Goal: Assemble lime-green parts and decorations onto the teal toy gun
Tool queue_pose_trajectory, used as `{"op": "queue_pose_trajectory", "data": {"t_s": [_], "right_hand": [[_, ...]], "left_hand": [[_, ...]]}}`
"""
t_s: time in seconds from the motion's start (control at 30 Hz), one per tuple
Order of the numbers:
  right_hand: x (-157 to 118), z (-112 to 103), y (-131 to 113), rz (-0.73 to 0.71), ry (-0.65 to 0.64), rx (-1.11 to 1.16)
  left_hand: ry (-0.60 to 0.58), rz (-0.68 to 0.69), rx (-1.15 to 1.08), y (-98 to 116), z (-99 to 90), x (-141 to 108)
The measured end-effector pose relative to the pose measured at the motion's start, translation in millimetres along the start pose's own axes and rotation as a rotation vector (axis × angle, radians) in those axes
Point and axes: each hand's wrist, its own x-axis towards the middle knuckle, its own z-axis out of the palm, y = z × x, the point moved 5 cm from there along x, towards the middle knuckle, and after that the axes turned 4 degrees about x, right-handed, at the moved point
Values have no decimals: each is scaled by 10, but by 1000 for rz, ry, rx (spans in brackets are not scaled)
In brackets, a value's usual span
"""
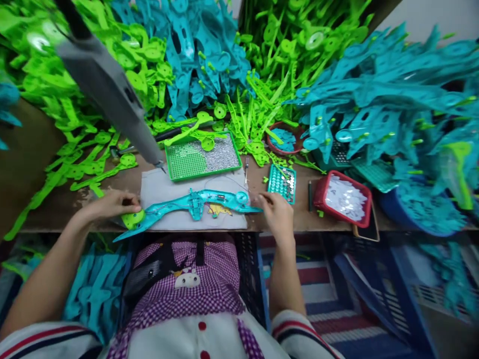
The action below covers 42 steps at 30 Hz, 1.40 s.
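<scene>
A long teal plastic part [168, 205] lies across a light grey mat [151, 182], with thin wires and a small dark piece in it. At its left end my left hand [125, 203] has its fingers closed at a round green part [133, 219]. My right hand [275, 209] is beside the right tip of the teal part, thumb and fingertips pinched together. A thin wire seems to run near those fingertips; whatever they hold is too small to make out. Under the teal part a yellow figure [224, 209] shows on the mat.
A grey powered driver [112, 94] hangs above the mat's left. Behind stands a green tray [171, 172] of screws. To the right are a small teal tray [271, 184], a red box [322, 192] of white pieces and a blue basin [392, 212]. Green and teal parts are piled behind.
</scene>
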Motion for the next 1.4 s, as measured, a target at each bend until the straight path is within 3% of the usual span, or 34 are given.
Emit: {"op": "queue_pose_trajectory", "data": {"t_s": [0.1,0.27,0.37,0.43,0.53,0.6,0.67,0.73,0.83,0.9,1.0,1.07,1.13,1.27,1.4], "right_hand": [[1,-26,318,138,-171,-245],[255,127,197,-26,-388,-313],[345,58,208,-120,-433,-297],[359,-67,242,-125,-363,-200],[302,-240,157,-142,-197,81],[202,-266,-59,-234,-181,247],[53,-263,-359,-379,-225,328],[-122,-292,-616,-494,-251,368],[-294,-397,-713,-495,-205,469],[-274,-396,-612,-474,-265,520],[55,-271,-310,-431,-383,425],[491,-281,-10,-227,-102,215],[893,-232,137,-129,24,51],[1462,15,30,-248,-93,-219],[1685,102,22,-244,-193,-357]], "left_hand": [[-19,6,17,72,10,-5],[91,85,78,148,-20,0],[259,157,120,161,-44,-103],[455,197,158,245,-37,-252],[757,279,145,642,111,-490],[839,427,162,1115,339,-525],[793,666,195,1650,636,-427],[750,810,231,2058,890,-249],[647,921,187,2331,1119,7],[570,916,109,2314,1174,108],[457,732,-16,2120,1186,193],[409,562,-119,1963,1181,219],[385,445,-222,1848,1190,227],[342,414,-335,1774,1256,220],[349,432,-326,1730,1265,172]]}}
